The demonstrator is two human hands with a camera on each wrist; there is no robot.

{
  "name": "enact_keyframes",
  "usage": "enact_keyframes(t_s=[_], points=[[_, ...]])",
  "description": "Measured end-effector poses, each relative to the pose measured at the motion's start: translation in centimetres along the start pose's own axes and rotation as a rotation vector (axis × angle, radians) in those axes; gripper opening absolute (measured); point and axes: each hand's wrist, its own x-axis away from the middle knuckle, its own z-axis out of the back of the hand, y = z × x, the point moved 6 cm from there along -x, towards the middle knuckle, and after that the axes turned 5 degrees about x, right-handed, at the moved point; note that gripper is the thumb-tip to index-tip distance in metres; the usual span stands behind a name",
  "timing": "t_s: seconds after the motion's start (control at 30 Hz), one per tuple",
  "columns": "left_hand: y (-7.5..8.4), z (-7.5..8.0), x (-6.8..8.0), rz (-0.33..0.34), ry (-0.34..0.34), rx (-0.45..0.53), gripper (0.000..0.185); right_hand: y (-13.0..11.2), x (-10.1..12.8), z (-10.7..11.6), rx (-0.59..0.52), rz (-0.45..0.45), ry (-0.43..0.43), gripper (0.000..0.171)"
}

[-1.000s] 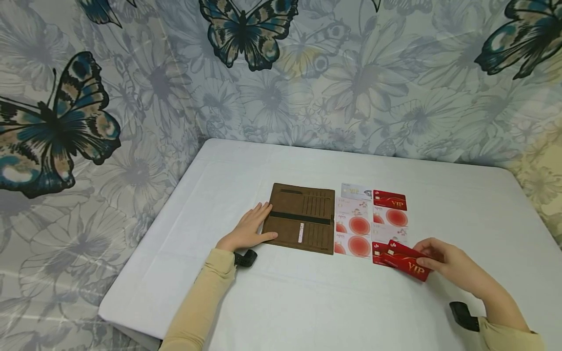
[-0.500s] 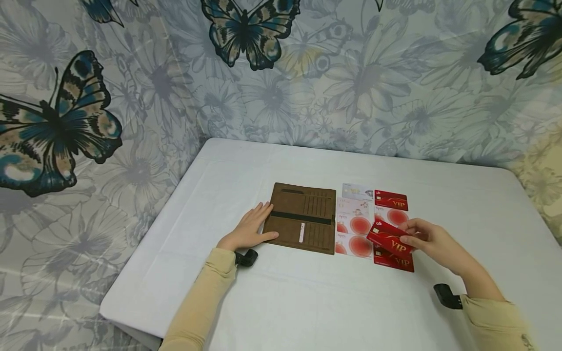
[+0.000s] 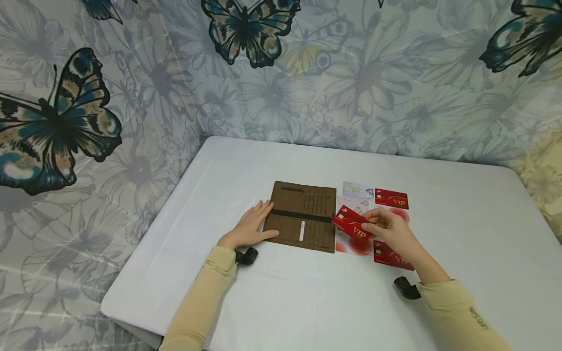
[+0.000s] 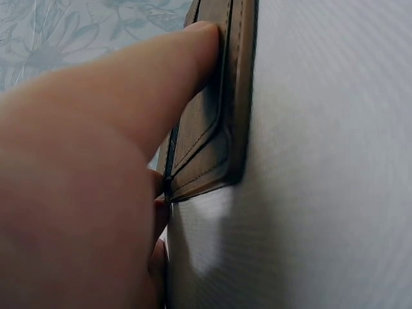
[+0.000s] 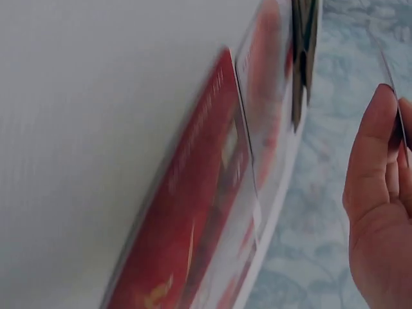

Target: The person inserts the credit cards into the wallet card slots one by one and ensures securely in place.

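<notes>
An open brown wallet (image 3: 303,215) lies flat on the white table (image 3: 272,297), its card slots facing up. My left hand (image 3: 248,229) rests flat on the wallet's left edge, fingers straight; the left wrist view shows a finger (image 4: 167,84) pressing the wallet (image 4: 219,122). My right hand (image 3: 388,228) pinches a red VIP card (image 3: 352,227) just right of the wallet, above the laid-out cards. In the right wrist view the held card (image 5: 394,96) shows edge-on beside my thumb.
Several cards lie in two columns right of the wallet: white ones with red circles (image 3: 351,246), a pale card (image 3: 356,189), a red VIP card (image 3: 391,199) at the top and another (image 3: 388,257) at the bottom, also seen close up (image 5: 193,225). Butterfly-print fabric (image 3: 57,122) hangs behind.
My right hand has carried the red VIP card from the lower right of the card rows leftward to the wallet's right edge. The left hand has stayed on the wallet.
</notes>
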Motion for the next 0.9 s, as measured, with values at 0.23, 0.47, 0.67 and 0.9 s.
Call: enact_keyframes(t_s=[0.23,0.47,0.67,0.9], points=[[-0.2,0.0,0.0,0.007,0.002,-0.004,0.085,-0.1,-1.3,-2.8,-0.057,-0.064,-0.025,0.033],[-0.3,-0.2,-0.2,0.010,-0.009,-0.006,0.085,-0.4,-2.3,-4.6,-0.097,-0.088,-0.043,0.032],[-0.3,-0.1,-0.2,0.006,-0.007,-0.009,0.085,-0.9,-2.9,-5.5,-0.074,-0.093,-0.043,0.029],[-0.3,-0.1,-0.2,0.012,-0.010,-0.003,0.085,-1.3,-3.2,-6.4,-0.079,-0.108,-0.043,0.024]])
